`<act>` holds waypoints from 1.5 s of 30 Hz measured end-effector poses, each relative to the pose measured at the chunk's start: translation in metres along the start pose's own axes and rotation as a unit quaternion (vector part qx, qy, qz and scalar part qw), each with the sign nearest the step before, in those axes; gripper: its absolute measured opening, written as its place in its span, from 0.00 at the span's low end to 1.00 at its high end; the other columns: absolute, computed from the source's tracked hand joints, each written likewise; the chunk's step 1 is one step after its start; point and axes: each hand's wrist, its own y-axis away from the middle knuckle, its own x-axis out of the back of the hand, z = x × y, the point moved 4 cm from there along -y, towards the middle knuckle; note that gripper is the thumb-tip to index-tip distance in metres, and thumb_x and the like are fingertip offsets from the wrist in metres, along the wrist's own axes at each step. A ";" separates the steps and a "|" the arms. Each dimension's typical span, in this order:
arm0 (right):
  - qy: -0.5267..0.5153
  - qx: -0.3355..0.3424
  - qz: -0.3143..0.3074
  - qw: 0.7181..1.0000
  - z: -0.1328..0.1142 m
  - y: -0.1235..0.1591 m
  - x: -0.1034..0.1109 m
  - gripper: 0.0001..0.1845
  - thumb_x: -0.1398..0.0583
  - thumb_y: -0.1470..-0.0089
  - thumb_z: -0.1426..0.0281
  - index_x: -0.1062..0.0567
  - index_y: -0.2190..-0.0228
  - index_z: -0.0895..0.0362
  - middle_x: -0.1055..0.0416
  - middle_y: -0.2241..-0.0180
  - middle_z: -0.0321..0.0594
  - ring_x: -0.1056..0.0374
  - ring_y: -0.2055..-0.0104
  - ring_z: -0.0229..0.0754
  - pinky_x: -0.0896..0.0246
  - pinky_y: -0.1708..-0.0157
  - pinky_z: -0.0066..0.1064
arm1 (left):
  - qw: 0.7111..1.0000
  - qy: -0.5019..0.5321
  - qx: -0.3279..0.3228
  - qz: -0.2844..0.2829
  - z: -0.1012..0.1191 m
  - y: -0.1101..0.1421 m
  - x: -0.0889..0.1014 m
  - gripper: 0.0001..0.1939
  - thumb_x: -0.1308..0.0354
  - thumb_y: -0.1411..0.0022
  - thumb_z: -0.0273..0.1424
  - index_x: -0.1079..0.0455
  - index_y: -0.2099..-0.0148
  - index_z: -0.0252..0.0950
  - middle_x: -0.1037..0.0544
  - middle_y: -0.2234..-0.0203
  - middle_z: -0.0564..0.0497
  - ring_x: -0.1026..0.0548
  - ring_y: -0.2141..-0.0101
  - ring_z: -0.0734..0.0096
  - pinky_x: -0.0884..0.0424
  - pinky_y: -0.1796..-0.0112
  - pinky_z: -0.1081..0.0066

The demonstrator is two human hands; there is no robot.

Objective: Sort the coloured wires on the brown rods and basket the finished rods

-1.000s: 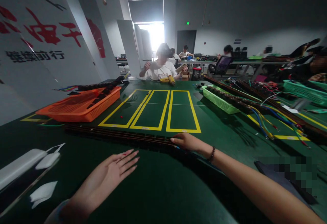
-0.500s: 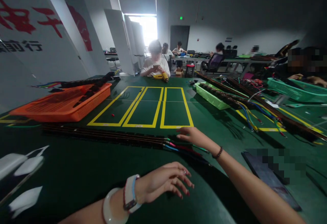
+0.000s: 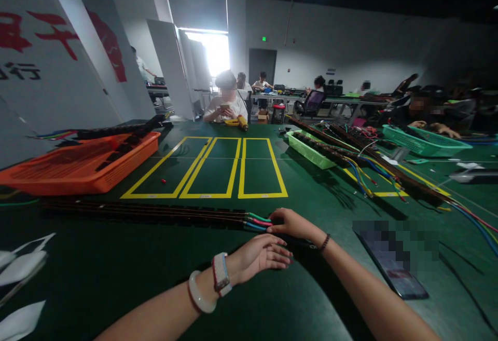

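A long dark wiring harness (image 3: 155,212) lies across the green table, with green, pink and blue wires (image 3: 257,221) coming out of its right end. My right hand (image 3: 291,223) is over those wires, its thumb and fingers closed around them. Dark wire ends run out beneath that hand. Just in front, my left hand (image 3: 262,259) hovers with its fingers stretched out and nothing in them. It wears a watch and a pale bangle.
An orange basket (image 3: 78,175) stands at the left and a light green basket (image 3: 311,150) at the right, both holding dark harnesses. Yellow tape rectangles (image 3: 262,195) mark the table. A phone (image 3: 392,263) lies right of my right arm. Across the table sits a person (image 3: 225,105).
My right hand has come down onto the coloured wires and closed around them. My left hand has moved up closer to the harness. The camera view has shifted slightly.
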 end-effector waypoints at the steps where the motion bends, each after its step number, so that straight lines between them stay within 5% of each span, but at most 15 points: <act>1: -0.002 -0.004 0.008 1.000 0.001 0.000 0.000 0.20 0.38 0.50 0.58 0.25 0.63 0.62 0.28 0.64 0.43 0.34 0.65 0.40 0.42 0.67 0.27 | 1.000 0.002 -0.001 0.003 0.001 0.000 0.000 0.11 0.49 0.41 0.29 0.35 0.58 0.27 0.24 0.65 0.37 0.24 0.64 0.63 0.35 0.54 0.61; 11: 0.015 0.002 0.047 0.999 -0.009 0.005 -0.004 0.11 0.38 0.48 0.64 0.24 0.67 0.60 0.30 0.69 0.39 0.37 0.68 0.36 0.45 0.69 0.25 | 0.999 0.048 0.014 -0.004 -0.001 -0.008 0.006 0.09 0.49 0.41 0.28 0.37 0.59 0.26 0.26 0.60 0.34 0.24 0.61 0.60 0.39 0.49 0.59; 22: 0.169 0.081 0.121 0.975 -0.025 0.009 -0.017 0.07 0.41 0.44 0.68 0.24 0.67 0.58 0.32 0.71 0.39 0.39 0.67 0.38 0.49 0.64 0.29 | 0.997 0.071 -0.026 -0.003 -0.002 -0.010 0.008 0.07 0.47 0.43 0.26 0.39 0.61 0.29 0.25 0.64 0.38 0.24 0.61 0.61 0.39 0.49 0.57; 34: 0.309 0.129 0.095 0.938 -0.041 0.011 -0.025 0.10 0.46 0.40 0.68 0.25 0.62 0.58 0.33 0.71 0.41 0.41 0.67 0.39 0.51 0.65 0.31 | 0.991 0.088 -0.102 0.022 -0.003 -0.006 0.004 0.03 0.49 0.46 0.20 0.37 0.68 0.31 0.25 0.64 0.42 0.28 0.55 0.61 0.39 0.48 0.58; 45: 0.078 0.019 0.030 0.996 -0.009 0.012 -0.003 0.19 0.38 0.50 0.58 0.24 0.62 0.60 0.29 0.66 0.42 0.36 0.65 0.39 0.44 0.66 0.26 | 0.995 0.053 -0.083 0.010 -0.004 -0.004 0.007 0.05 0.48 0.43 0.21 0.37 0.62 0.29 0.25 0.66 0.40 0.26 0.55 0.56 0.41 0.46 0.54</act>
